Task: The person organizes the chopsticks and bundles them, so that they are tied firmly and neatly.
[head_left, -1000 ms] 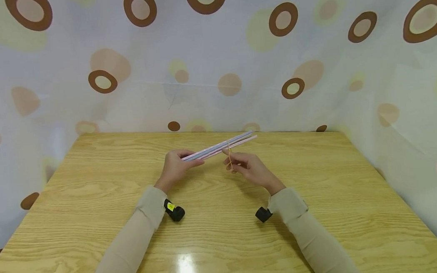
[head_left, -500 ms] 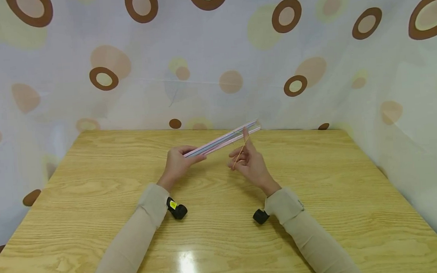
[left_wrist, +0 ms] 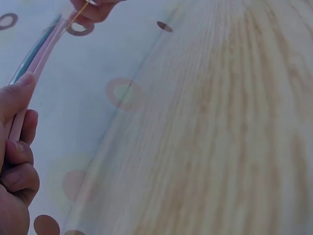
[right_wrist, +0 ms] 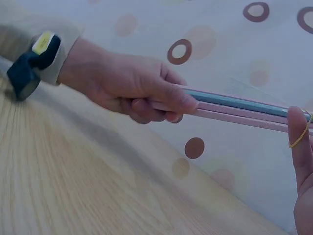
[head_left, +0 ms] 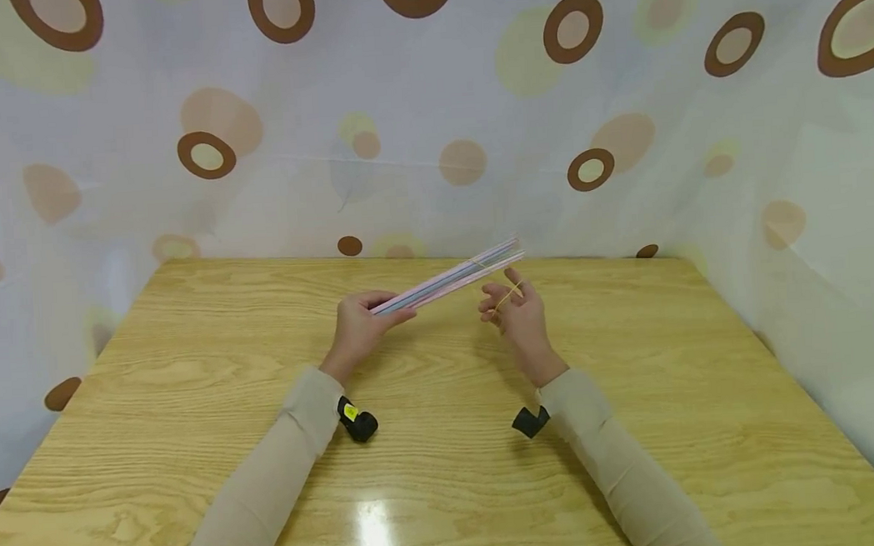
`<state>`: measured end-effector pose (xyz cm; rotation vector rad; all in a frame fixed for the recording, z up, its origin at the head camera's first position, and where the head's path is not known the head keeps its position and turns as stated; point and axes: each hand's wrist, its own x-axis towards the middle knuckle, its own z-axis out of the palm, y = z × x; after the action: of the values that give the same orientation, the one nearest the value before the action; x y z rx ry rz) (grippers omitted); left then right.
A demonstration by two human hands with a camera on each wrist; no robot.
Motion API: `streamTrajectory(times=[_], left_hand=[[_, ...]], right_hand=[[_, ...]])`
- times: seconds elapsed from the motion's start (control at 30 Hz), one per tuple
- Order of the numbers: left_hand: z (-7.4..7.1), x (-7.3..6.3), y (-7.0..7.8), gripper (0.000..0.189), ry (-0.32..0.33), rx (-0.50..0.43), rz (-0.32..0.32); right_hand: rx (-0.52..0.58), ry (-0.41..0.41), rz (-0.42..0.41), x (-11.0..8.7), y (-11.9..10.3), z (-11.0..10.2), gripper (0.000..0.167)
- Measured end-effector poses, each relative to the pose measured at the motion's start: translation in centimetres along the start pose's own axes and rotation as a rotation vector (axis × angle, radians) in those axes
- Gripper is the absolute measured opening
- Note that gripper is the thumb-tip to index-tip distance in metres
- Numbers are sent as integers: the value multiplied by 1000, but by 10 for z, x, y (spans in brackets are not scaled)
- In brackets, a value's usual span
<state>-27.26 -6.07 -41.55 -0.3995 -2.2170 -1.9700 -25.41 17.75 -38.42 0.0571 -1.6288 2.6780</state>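
Observation:
A slanted bundle of long, thin pink and blue straws is gripped at its near end by my left hand, thumb on top. In the right wrist view, blue straws lie above pink ones in the bundle. Just below the bundle's far end is my right hand, its fingers spread and loosely bent. A thin yellow rubber band is looped over those fingers and stretched between them. A thin pale line crosses the bundle close to its far end. The left wrist view cuts off most of the right hand.
A wood-grain table spreads beneath both hands. Behind it and at the right hangs a pale curtain with brown ring prints. Black wrist cameras sit at the left cuff and the right cuff.
My right hand has gone up and to the right along the bundle, then drawn back below its far end, the band still on its fingers. The bundle's far end has risen slightly.

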Motion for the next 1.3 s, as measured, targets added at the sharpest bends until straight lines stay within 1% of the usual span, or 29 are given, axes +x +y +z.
streamTrajectory(times=[0.03, 0.13, 0.17, 0.2, 0.23, 0.3, 0.47, 0.6, 0.7, 0.8, 0.87, 0.93, 1.0, 1.07, 1.17, 1.23, 1.3], left_hand=[[0, 2, -5, 30, -4, -4, 1], [0, 1, -4, 31, -24, 11, -10], [0, 1, -4, 31, -32, 19, -11], [0, 1, -5, 31, -37, 24, -15], [0, 1, -4, 32, -43, 28, -18], [0, 1, -4, 32, -56, 26, -24], [-4, 1, 1, 32, -60, 27, -21], [-6, 2, 3, 32, -68, 63, -7], [-7, 1, 5, 32, -90, 96, 4], [-8, 1, 8, 32, -126, 130, 19], [-8, 1, 10, 32, -151, 152, 27], [-9, 1, 12, 31, -172, 176, 38], [-10, 1, 14, 30, -186, 191, 44], [-10, 2, 15, 29, -193, 203, 56], [-11, 2, 15, 28, -198, 201, 77], [-10, 2, 15, 27, -198, 183, 92], [-9, 2, 14, 27, -206, 155, 94]], right_hand=[[49, -1, 27, 1, -3, -1, 31], [142, -5, 83, 5, -11, -8, 4], [141, -15, 83, 5, -13, -10, 7], [126, -19, 73, 6, -15, -13, 14], [93, -20, 59, 6, -17, -15, 18], [73, -50, 38, 7, -19, -20, 26], [112, -157, 18, 13, -27, -28, 32], [131, -183, -1, 14, -31, -35, 45], [77, -178, -15, 12, -33, -39, 66], [6, -158, -19, 12, -33, -42, 80], [-41, -147, -23, 12, -32, -45, 74], [-101, -152, -21, 13, -31, -47, 64], [-165, -167, -15, 13, -31, -49, 57], [-220, -201, 2, 14, -31, -51, 58], [-284, -259, 17, 14, -31, -51, 67], [-295, -292, 22, 14, -31, -51, 66], [-295, -297, 28, 13, -31, -52, 59]])
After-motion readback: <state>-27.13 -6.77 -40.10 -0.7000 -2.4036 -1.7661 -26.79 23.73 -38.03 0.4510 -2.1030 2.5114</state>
